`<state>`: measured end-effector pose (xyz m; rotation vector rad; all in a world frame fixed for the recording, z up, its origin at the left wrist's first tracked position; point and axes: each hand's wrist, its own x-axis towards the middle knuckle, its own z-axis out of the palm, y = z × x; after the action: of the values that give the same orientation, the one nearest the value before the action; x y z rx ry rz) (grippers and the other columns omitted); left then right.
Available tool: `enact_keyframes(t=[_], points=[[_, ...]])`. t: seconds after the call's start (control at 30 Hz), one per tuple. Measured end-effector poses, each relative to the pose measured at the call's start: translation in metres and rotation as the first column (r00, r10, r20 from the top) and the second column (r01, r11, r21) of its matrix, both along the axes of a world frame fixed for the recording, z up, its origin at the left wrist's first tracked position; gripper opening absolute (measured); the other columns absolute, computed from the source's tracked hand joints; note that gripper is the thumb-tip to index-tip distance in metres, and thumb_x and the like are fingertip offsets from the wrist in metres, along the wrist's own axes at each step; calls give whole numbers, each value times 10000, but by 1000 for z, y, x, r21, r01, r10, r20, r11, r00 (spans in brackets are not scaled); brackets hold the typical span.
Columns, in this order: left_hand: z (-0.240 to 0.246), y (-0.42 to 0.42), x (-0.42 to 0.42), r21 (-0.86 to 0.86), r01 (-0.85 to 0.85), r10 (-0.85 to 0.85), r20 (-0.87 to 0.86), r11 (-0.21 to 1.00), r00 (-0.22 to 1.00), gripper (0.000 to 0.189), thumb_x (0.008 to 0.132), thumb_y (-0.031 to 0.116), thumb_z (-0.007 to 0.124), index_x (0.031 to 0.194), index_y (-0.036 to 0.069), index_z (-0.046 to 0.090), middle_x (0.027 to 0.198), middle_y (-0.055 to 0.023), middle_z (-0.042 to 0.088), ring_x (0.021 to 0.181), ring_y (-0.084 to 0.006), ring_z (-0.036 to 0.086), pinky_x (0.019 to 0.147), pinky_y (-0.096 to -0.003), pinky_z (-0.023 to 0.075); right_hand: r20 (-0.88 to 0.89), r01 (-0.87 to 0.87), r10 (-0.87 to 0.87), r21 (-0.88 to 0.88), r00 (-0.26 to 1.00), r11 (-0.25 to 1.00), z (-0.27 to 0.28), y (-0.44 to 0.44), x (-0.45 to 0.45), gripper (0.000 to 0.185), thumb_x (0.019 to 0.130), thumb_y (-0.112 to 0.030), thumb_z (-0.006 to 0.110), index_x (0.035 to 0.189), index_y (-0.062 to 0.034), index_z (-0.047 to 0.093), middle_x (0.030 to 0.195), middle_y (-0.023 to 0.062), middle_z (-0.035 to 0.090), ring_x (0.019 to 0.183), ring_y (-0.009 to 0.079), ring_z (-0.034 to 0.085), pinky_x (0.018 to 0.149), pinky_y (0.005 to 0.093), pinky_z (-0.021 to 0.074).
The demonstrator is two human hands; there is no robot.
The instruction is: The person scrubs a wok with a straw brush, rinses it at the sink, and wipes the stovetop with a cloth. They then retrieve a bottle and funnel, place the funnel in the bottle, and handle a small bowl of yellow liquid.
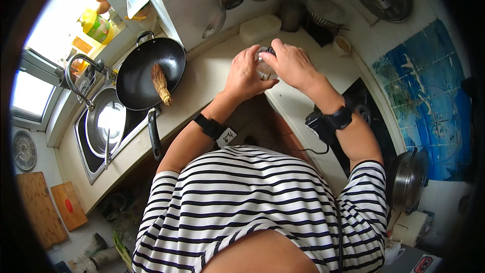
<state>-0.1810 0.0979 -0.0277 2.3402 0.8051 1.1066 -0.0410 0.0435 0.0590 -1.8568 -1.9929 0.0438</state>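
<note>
My left hand point(244, 71) is wrapped around a small clear container point(265, 69) above the corner of the counter. Some small light-brown bits show inside it, too small to identify. From the right, my right hand point(290, 64) grips the container's top, where a small dark part shows between thumb and fingers; whether this is a lid or knob I cannot tell. To the left, a black wok point(132, 72) rests over the edge of the sink, with a bundled straw pot brush point(161, 85) lying in it.
The sink point(91, 170) holds a metal basin point(100, 121) under the curved faucet point(72, 68). A black cooktop point(362, 110) lies at right, near a lidded pot point(409, 182). Ladles point(216, 22) hang above a whitish box point(260, 29). The wok's handle point(154, 134) juts past the counter edge.
</note>
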Motion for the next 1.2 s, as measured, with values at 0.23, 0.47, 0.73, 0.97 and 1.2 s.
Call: enact_keyframes(t=[0.23, 0.47, 0.73, 0.97, 1.2], points=[[-10, 28, 29, -63, 186, -185, 17, 981, 983, 949, 548, 325, 864, 1308, 12, 388, 1180, -187, 540, 1100, -347, 530, 962, -415, 428, 18, -214, 214, 39, 977, 976, -15, 14, 51, 304, 895, -300, 571, 975, -10, 530, 912, 208, 636, 871, 387, 618, 775, 464, 493], [-14, 40, 40, -3, 249, -249, -7, 968, 968, 919, 538, 296, 865, 1283, 38, 393, 1111, -185, 560, 1053, -361, 543, 942, -445, 432, 61, -421, 424, -59, 904, 905, -3, 21, 82, 317, 895, -311, 571, 1059, -40, 546, 908, 136, 601, 974, 340, 594, 827, 427, 482], [-21, 35, 56, 128, 1, 11, -90, 992, 996, 941, 547, 327, 867, 1295, 36, 375, 1180, -170, 533, 1118, -341, 511, 1019, -450, 371, 32, -85, 92, -162, 995, 983, -15, 33, 71, 355, 917, -330, 548, 1038, 5, 541, 936, 208, 640, 881, 394, 626, 768, 474, 500], [-24, 41, 58, 52, 51, -49, -41, 997, 998, 932, 547, 328, 864, 1289, 39, 379, 1184, -165, 533, 1115, -340, 521, 1006, -456, 383, 108, -312, 307, 24, 945, 950, -23, 39, 87, 248, 876, -247, 611, 1022, -51, 574, 950, 161, 606, 922, 344, 603, 811, 428, 496], [-29, 43, 60, -64, 91, -94, -31, 994, 995, 940, 556, 317, 869, 1302, 26, 376, 1175, -174, 545, 1111, -345, 528, 973, -428, 421, 138, -505, 498, 19, 856, 863, -19, 42, 103, 322, 821, -117, 637, 1139, -126, 587, 1062, 92, 572, 1044, 265, 541, 884, 373, 473]])
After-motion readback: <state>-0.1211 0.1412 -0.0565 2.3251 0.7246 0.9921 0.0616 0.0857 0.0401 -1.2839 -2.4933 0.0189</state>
